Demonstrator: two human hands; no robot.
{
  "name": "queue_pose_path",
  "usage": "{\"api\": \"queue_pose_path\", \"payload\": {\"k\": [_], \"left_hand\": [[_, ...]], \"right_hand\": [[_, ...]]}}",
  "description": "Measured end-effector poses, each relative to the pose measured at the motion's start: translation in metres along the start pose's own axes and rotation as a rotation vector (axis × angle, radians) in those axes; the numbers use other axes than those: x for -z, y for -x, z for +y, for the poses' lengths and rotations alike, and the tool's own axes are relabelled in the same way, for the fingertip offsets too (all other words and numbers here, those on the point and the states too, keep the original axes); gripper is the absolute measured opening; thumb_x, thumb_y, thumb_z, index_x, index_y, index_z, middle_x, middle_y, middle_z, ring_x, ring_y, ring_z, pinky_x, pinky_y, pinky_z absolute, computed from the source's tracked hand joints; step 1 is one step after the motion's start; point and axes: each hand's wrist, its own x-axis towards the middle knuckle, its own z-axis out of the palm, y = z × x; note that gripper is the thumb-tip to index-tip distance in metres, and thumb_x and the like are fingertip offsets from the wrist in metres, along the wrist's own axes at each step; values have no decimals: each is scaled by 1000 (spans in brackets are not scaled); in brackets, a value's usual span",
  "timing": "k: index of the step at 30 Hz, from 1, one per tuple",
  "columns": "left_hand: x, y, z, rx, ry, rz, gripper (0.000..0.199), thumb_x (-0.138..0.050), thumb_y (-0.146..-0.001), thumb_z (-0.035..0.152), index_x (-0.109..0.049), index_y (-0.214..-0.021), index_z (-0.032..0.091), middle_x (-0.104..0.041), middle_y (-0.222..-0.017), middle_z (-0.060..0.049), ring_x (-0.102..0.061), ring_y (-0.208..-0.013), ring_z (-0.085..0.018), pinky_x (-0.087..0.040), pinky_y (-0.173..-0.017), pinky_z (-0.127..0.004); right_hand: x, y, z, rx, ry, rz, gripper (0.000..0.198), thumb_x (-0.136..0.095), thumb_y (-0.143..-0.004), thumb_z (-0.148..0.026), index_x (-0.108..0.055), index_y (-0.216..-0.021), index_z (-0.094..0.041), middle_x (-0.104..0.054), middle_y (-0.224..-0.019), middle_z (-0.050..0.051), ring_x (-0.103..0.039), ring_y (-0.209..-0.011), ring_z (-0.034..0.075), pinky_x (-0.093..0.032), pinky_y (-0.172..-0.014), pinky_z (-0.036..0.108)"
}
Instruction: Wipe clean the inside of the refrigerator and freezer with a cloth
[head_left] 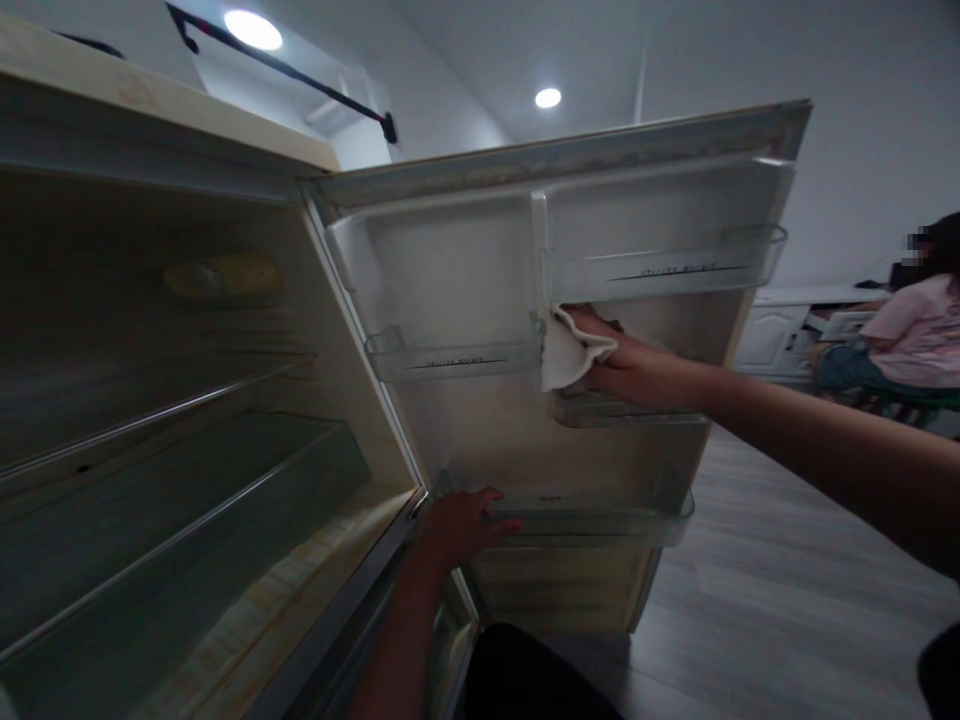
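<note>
My right hand (604,345) grips a white cloth (568,355) and presses it to the inside of the open refrigerator door (465,430), near the middle rib. Above that hand is a clear upper door shelf (667,270); just under it, a smaller clear shelf (630,408) is partly covered by the hand and arm. Lower down, my left hand (461,525) rests at the left end of the long bottom door shelf (600,515), fingers apart, holding nothing. Another clear shelf (457,355) sits on the door's left half.
On the left stands the refrigerator compartment, with a glass shelf (165,410), a clear drawer (225,520) and a yellowish lamp cover (223,278). A person (911,325) in a pink top sits far right by a white cabinet (769,335). Grey wood-look floor (757,560) lies beyond the door.
</note>
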Motion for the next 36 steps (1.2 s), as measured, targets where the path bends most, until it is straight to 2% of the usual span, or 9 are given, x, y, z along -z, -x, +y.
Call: {"api": "queue_pose_path", "payload": {"k": [3,6,9,14,19,22,25,29,36], "left_hand": [[0,0,-2,-3,-10,-7,71,-58,-86,83,-70,-133,32,-83,-110,-3,-76,-111,-32,-52,-99,-43],[-1,0,-1,-24,-3,5,73,-56,-86,84,-70,-134,31,-83,-111,-4,-77,-107,-31,-53,-96,-42],[-1,-1,2,-36,-9,24,72,-52,-88,84,-71,-133,31,-83,-109,-5,-77,-106,-32,-54,-94,-42],[0,-2,12,-18,-42,25,73,-47,-91,83,-69,-135,29,-83,-106,-8,-77,-105,-33,-54,-91,-42],[2,-3,19,0,-53,26,79,-41,-92,86,-68,-137,28,-83,-104,-10,-77,-104,-33,-54,-89,-41],[2,-4,21,9,-55,20,78,-42,-91,86,-69,-136,28,-83,-103,-9,-77,-102,-32,-54,-90,-40],[1,-5,22,26,-71,25,76,-46,-90,85,-69,-136,29,-83,-105,-9,-77,-104,-33,-53,-91,-41],[-1,-5,20,19,-107,19,77,-43,-91,85,-69,-136,29,-83,-106,-10,-77,-105,-34,-53,-92,-41],[0,0,13,4,-30,24,72,-52,-88,83,-70,-134,30,-83,-107,-5,-77,-106,-30,-53,-94,-38]], "right_hand": [[5,3,-1,86,290,-110,71,-54,-101,-42,-35,-162,-11,-38,-165,24,-34,-155,38,-28,-127,64],[21,13,-6,-50,564,-200,66,-61,-97,-38,-45,-156,-11,-43,-160,24,-42,-148,44,-36,-121,66],[42,28,-2,-212,761,-172,64,-75,-86,-42,-60,-141,-12,-53,-146,24,-52,-134,47,-45,-111,64],[58,45,26,-209,832,-65,46,-75,-86,-42,-66,-122,-14,-64,-128,23,-59,-119,39,-51,-101,50],[48,20,32,-450,678,-393,34,-67,-88,-33,-72,-116,-15,-72,-116,16,-69,-99,29,-55,-84,38],[34,-2,23,-351,364,-484,22,-56,-94,-24,-73,-105,-18,-76,-112,10,-69,-96,22,-55,-87,33],[22,-11,17,-190,170,-461,24,-48,-98,-22,-71,-103,-17,-76,-112,9,-68,-102,20,-53,-95,32],[19,1,19,-115,146,-341,28,-47,-98,-21,-69,-116,-17,-71,-123,12,-65,-114,21,-51,-101,35],[29,21,-12,169,50,-355,21,-46,-103,-22,-65,-110,-17,-68,-103,10,-64,-93,19,-51,-85,31]]}}
